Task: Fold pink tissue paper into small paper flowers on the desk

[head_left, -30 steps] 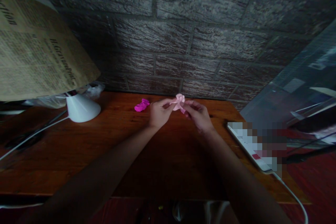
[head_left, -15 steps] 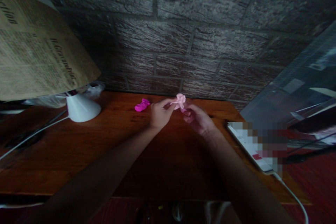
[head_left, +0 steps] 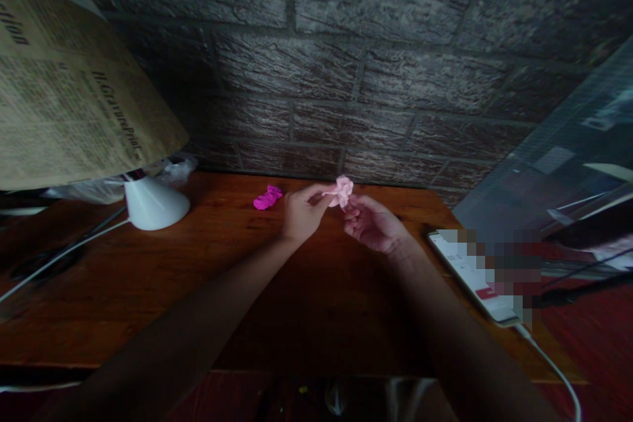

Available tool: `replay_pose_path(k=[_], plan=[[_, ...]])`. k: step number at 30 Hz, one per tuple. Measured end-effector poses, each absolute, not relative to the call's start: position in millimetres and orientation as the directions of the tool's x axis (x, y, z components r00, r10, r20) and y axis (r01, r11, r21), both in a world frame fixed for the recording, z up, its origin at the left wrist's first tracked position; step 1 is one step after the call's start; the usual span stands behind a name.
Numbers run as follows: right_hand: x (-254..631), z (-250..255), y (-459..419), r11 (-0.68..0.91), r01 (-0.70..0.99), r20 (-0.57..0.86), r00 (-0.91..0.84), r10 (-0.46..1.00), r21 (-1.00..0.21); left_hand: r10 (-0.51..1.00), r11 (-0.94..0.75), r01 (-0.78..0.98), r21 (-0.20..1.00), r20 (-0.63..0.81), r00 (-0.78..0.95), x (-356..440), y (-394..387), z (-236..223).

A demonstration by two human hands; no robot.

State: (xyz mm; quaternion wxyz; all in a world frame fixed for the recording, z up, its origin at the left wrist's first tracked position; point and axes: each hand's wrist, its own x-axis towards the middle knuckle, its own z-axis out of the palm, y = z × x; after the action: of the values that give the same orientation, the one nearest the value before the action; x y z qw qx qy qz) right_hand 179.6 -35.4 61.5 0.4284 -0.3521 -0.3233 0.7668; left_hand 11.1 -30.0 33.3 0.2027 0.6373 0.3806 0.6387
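Note:
A pale pink, ruffled, flower-like piece, which looks like crepe paper, is held above the back of the table. My left hand pinches its left side between thumb and fingers. At its lower right edge, my right hand is closed, palm turned partly up, with the fingertips on the piece; some of the fingers' grip is hidden. A crumpled bright magenta piece lies on the table just left of my left hand.
On the wooden table a lamp with a white base and newsprint shade stands at left. A phone, partly blurred out, lies at right with a white cable. Behind is a brick-patterned wall.
My right hand has turned palm up and its fingers have shifted down along the pale pink piece. That piece has tilted slightly right, while my left hand stays nearly still.

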Motion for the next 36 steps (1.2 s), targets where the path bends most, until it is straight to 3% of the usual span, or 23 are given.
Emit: replay_pose_path(k=[5,8,12,21,28,36], plan=[[176.4,62.7,-36.7,-0.405,-0.461,-0.257,-0.351,0.900,-0.789,0.754,-0.631,0.166,0.758,0.650,-0.098,10.8,-24.7,29.9],[173.7,62.2,-37.0,-0.309,-0.421,-0.213,-0.260,0.942,-0.853,0.762,-0.619,0.148,0.772,0.635,-0.127,10.6,-20.6,26.0],[172.0,59.4,-36.8,-0.217,-0.366,-0.158,-0.185,0.970,-0.905,0.763,-0.597,0.202,0.776,0.627,-0.154,10.8,-20.1,23.0],[171.9,59.6,-36.4,-0.237,-0.367,-0.181,-0.180,0.967,-0.899,0.723,-0.616,0.295,0.730,0.673,-0.157,12.7,-27.3,23.7],[168.8,61.9,-37.7,-0.102,-0.227,-0.100,-0.021,0.995,-0.968,0.691,-0.616,0.411,0.672,0.711,-0.128,12.5,-32.2,26.3],[167.1,63.4,-40.3,-0.067,-0.149,-0.066,-0.018,0.998,-0.987,0.655,-0.651,0.424,0.629,0.748,-0.103,11.0,-31.2,25.5]])
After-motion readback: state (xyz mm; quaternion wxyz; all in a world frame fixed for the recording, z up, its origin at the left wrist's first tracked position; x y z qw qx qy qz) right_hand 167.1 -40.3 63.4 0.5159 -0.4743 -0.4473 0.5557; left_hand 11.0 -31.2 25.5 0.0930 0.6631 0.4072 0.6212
